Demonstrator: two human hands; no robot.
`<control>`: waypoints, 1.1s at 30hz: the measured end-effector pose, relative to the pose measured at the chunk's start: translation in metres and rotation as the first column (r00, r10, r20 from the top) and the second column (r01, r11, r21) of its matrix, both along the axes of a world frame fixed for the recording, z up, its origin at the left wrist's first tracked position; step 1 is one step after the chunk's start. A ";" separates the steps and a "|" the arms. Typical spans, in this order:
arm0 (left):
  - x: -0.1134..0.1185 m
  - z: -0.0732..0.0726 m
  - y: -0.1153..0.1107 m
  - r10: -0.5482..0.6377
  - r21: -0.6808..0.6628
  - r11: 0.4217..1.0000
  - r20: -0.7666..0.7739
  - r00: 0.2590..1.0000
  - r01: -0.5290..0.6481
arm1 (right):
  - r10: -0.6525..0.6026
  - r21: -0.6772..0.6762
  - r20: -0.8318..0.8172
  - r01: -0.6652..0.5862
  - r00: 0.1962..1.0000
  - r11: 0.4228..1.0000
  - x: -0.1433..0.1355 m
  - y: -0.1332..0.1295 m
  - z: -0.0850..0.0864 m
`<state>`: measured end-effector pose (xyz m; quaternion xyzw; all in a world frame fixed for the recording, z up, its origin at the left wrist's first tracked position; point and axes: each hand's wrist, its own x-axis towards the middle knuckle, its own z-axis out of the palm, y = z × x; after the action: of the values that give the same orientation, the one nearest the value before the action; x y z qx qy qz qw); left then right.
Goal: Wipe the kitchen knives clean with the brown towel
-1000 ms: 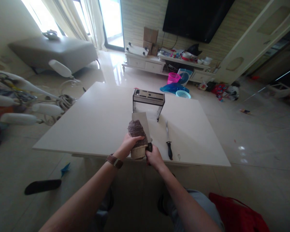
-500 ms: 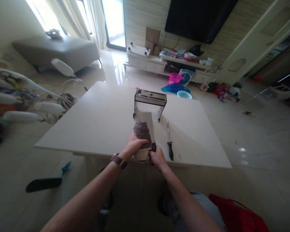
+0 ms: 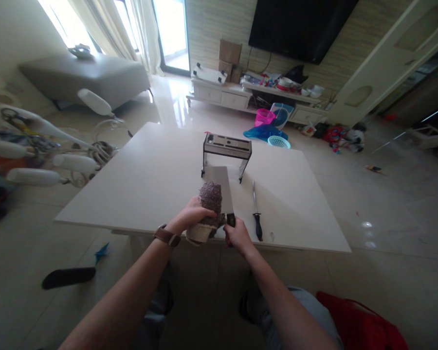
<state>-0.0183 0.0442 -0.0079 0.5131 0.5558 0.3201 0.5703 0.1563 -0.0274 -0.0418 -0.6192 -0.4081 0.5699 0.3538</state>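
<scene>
My right hand (image 3: 239,235) is closed on the dark handle of a cleaver (image 3: 223,187), whose broad grey blade points away from me over the table. A brown, fuzzy cloth (image 3: 210,197) with a pale underside is gripped in my left hand (image 3: 194,216). The cloth lies against the blade and covers part of it, so I cannot tell how far it wraps round. To the right, a sharpening steel (image 3: 256,209) with a black handle lies on the white table (image 3: 131,180). Beyond the blade stands a knife block (image 3: 228,146) with slots in its top.
A light blue basket (image 3: 279,142), a blue plastic bag (image 3: 264,132) and a pink basket (image 3: 264,117) are on the floor past the table. A lamp with white shades (image 3: 95,102) stands at left. A red bag (image 3: 361,323) lies at lower right.
My left hand and the cloth have shifted left and slightly toward me, baring more of the blade. My right hand keeps its hold on the handle, nearly still.
</scene>
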 end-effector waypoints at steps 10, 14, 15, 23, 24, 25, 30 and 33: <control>-0.016 0.011 -0.001 -0.005 0.018 1.000 -0.040 0.999 0.006 | 0.000 0.010 0.124 -0.001 0.992 1.000 0.005 0.002 0.006; -0.006 0.004 -0.004 0.133 -0.040 0.991 0.078 0.988 -0.130 | -0.001 0.003 0.111 0.001 0.994 1.000 0.003 0.000 0.003; -0.002 0.002 -0.005 0.161 -0.063 0.986 0.117 0.980 -0.155 | -0.003 -0.003 0.090 0.003 0.996 1.000 0.002 -0.001 0.002; 0.023 -0.005 -0.008 0.365 -0.146 0.930 0.247 0.898 -0.338 | 0.028 0.020 -0.002 -0.028 1.000 0.999 -0.007 -0.004 0.002; 0.022 -0.003 -0.007 0.356 -0.124 0.934 0.234 0.905 -0.335 | 0.037 0.027 0.003 -0.037 0.999 0.999 -0.006 -0.003 0.003; 0.021 -0.001 -0.006 0.339 -0.100 0.941 0.219 0.915 -0.324 | 0.047 0.029 0.004 -0.047 0.999 0.998 -0.005 -0.002 0.005; 0.007 0.007 -0.001 0.259 -0.024 0.966 0.129 0.957 -0.258 | 0.059 0.023 0.017 -0.059 0.998 0.998 -0.001 -0.002 0.010; 0.000 0.009 0.000 0.304 -0.009 0.952 0.130 0.944 -0.306 | 0.080 0.040 0.072 -0.083 0.994 0.996 0.001 -0.002 0.009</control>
<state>-0.0182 0.0446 0.0007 0.4022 0.5883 0.4405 0.5460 0.1570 -0.0296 -0.0324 -0.6139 -0.4574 0.5530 0.3288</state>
